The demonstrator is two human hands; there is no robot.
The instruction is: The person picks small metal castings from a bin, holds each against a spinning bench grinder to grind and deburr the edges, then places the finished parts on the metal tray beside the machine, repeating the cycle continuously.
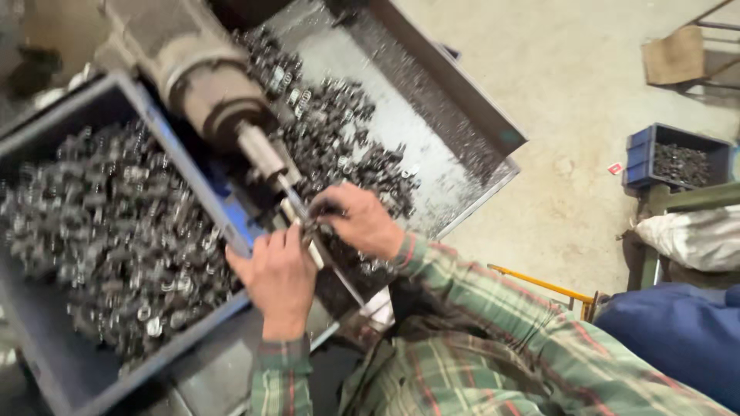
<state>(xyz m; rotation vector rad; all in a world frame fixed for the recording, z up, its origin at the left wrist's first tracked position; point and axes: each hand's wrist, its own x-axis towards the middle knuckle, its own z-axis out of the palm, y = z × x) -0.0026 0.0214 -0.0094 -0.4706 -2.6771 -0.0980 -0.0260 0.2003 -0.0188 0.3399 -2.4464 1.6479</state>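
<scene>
Head view: left hand (279,279), right hand (361,222) fingers pinching small metal part (310,228) at spindle (266,158).

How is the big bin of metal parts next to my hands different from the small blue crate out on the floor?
The big bin sits by the left hand and right hand at the machine; the small blue crate stands apart on the concrete floor. The bin looks far larger and is heaped with shiny pieces; the crate's contents look darker and lie below its rim. Both are open-topped.

Dim, flat indoor light; motion blur throughout, worst at left; floor (586,177) brighter.
</scene>
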